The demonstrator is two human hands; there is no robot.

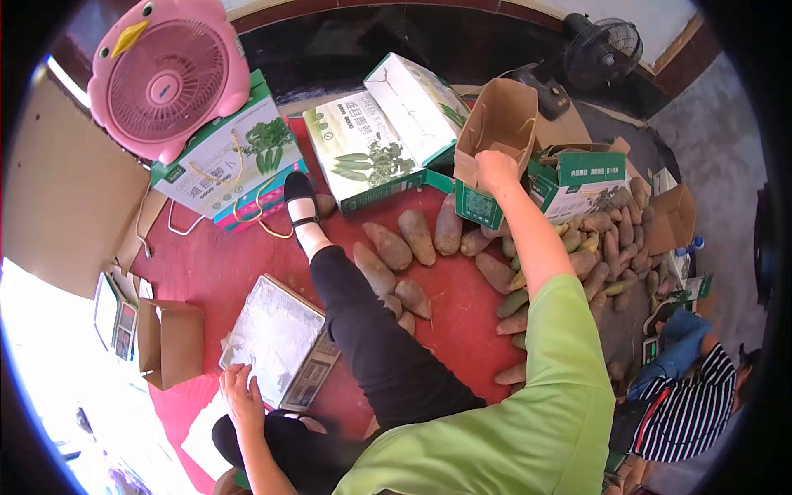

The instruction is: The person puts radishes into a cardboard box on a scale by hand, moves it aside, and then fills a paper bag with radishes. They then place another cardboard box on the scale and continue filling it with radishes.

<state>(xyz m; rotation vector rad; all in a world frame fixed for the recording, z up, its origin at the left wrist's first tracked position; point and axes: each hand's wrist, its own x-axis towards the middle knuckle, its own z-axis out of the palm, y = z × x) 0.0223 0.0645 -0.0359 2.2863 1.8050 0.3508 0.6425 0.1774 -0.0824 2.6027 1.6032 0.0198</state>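
Observation:
My right hand [497,172] is closed on the near edge of an open green-and-brown carton [480,206], which stands with its mouth up among the vegetables. The carton's lower inside is hidden from me. My left hand [242,396] hangs at the near left edge of a digital scale [276,334], fingers loosely bent and apart, holding nothing. A whitish, crinkled cover lies over the scale's platform. Large, soil-coloured radishes [417,237] lie on the red floor between my outstretched leg and the carton.
A bigger radish heap [615,247] spreads at the right beside a printed box [586,172]. White-and-green gift boxes [363,148] lie ahead. A pink fan [169,82] sits on boxes at left; a black fan [606,58] stands behind. A person in stripes [689,412] crouches at right.

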